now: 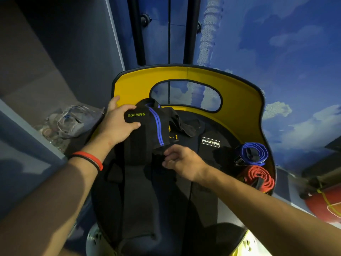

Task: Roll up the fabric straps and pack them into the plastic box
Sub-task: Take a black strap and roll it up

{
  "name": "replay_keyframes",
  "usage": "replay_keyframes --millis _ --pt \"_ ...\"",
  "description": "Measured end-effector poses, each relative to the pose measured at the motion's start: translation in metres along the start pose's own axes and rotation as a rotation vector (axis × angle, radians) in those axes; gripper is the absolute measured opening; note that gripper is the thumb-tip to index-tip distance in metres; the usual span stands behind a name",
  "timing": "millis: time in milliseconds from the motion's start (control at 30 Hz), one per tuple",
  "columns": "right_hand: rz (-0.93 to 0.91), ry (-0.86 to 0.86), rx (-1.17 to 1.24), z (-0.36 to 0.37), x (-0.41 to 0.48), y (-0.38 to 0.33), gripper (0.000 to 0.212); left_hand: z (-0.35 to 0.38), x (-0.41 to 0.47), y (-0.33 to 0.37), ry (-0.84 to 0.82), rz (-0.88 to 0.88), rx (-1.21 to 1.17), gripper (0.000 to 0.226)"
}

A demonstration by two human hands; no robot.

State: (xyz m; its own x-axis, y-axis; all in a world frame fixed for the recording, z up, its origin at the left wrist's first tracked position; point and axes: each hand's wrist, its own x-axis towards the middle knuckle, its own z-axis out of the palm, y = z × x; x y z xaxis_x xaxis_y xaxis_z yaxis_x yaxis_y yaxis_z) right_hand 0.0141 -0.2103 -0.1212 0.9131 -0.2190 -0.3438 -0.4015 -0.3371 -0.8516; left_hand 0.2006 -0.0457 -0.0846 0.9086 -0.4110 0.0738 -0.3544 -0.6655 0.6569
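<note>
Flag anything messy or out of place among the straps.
The black strap, held by the left hand and right hand, is unrolled, its far end bunched on the seat. The blue roll and red roll lie at the seat's right edge, not in a box.

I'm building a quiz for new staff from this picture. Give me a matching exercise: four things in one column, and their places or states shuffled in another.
Things
1. black strap
2. blue strap
3. red strap
4. left hand

Places or states
A. rolled, nearest the camera
B. grips the XUEYING end
C. unrolled, blue-striped
D. rolled, just beyond the red one

Pairs: 1-C, 2-D, 3-A, 4-B.
</note>
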Motion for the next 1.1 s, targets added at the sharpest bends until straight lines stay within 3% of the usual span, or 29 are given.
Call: replay_keyframes --millis 100,167,300,400,567,800,933,1100 --pt "-0.006 0.041 -0.011 -0.012 0.005 -0.001 0.023 0.010 -0.007 0.008 0.141 0.274 0.198 0.035" --pt "-0.010 0.063 -0.037 -0.018 0.006 -0.001 0.021 0.020 -0.014 0.020 0.073 0.410 0.305 0.038" --pt "-0.002 0.055 -0.149 -0.024 0.005 0.002 0.019 0.046 -0.028 0.032 -0.285 0.315 0.767 0.090" --pt "0.025 0.034 -0.185 -0.028 0.005 0.006 0.020 0.055 -0.032 0.026 -0.306 0.241 0.966 0.087" --pt "0.036 0.074 -0.184 -0.035 0.007 0.010 0.024 0.037 -0.014 0.009 -0.205 0.116 0.748 0.086" --pt "0.045 0.170 -0.053 -0.041 0.009 0.002 0.043 0.032 -0.018 0.001 -0.170 0.277 0.521 0.088" --pt "0.058 0.244 0.177 -0.049 0.007 -0.005 0.074 0.012 -0.024 0.001 -0.215 0.336 0.277 0.071" --pt "-0.024 0.276 0.235 -0.049 0.012 -0.012 0.084 -0.001 -0.033 0.008 -0.289 0.376 0.051 0.050"
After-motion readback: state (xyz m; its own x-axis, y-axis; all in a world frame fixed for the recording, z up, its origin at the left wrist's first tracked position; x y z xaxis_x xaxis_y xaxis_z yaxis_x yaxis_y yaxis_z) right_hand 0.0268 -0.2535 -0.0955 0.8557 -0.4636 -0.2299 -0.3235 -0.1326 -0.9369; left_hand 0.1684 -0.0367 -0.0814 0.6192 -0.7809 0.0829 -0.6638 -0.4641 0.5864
